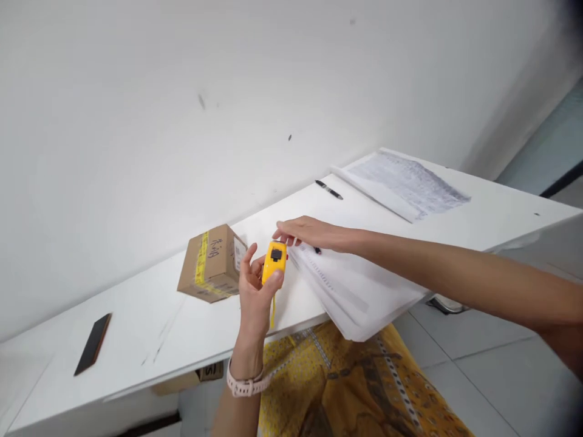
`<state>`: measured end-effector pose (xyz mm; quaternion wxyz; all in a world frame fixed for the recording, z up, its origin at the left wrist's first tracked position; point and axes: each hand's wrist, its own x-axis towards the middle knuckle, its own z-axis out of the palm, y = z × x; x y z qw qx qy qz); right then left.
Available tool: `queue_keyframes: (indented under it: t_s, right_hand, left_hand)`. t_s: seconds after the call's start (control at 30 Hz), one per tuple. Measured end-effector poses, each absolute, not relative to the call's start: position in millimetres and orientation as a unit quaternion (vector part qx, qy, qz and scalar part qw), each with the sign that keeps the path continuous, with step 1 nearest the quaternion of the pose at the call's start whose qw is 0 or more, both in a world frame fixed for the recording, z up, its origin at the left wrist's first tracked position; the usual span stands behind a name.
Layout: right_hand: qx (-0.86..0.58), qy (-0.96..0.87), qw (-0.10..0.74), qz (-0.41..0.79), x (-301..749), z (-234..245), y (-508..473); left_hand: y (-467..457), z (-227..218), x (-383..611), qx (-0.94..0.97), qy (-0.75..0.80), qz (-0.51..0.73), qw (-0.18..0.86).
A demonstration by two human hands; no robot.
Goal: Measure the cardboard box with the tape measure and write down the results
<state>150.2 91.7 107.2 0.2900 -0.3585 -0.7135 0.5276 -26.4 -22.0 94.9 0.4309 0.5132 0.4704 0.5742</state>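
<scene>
My left hand (254, 290) is raised over the white table (136, 331) and grips a small yellow tape measure (274, 261) with a black button; a yellow strap hangs below it. A pale watch band sits on that wrist. My right hand (310, 232) reaches across from the right, palm down, fingertips close to the top of the tape measure and over a stack of white papers (353, 291). A dark pen (317, 249) peeks out under that hand. A small cardboard box (213, 263) with yellow tape stands just left of my left hand.
A black phone (93, 343) lies at the table's left. A second black pen (328, 190) and a printed sheet pile (403, 182) lie at the far right by the white wall. The paper stack overhangs the table's front edge above my yellow patterned clothing. Tiled floor at right.
</scene>
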Motion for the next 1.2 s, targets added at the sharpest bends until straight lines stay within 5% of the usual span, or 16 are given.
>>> queue_keyframes:
  t_s: [0.27, 0.57, 0.83, 1.2]
  right_hand:
    - [-0.295, -0.735, 0.174, 0.585, 73.2, 156.6, 38.8]
    - [-0.355, -0.734, 0.3, 0.495, -24.3, 188.7, 122.2]
    - [-0.459, -0.685, 0.331, 0.459, -62.2, 144.5, 182.2]
    - [-0.333, -0.733, 0.334, 0.49, -64.9, 117.1, 174.7]
  left_hand:
    - [-81.3, 115.0, -83.8, 0.475, 0.522, 0.599, 0.377]
    - [-120.1, 148.0, -153.4, 0.377, 0.552, 0.566, 0.482]
    - [-116.6, 145.4, -165.6, 0.321, 0.511, 0.538, 0.589]
    - [-128.1, 133.4, -169.0, 0.287, 0.516, 0.542, 0.598]
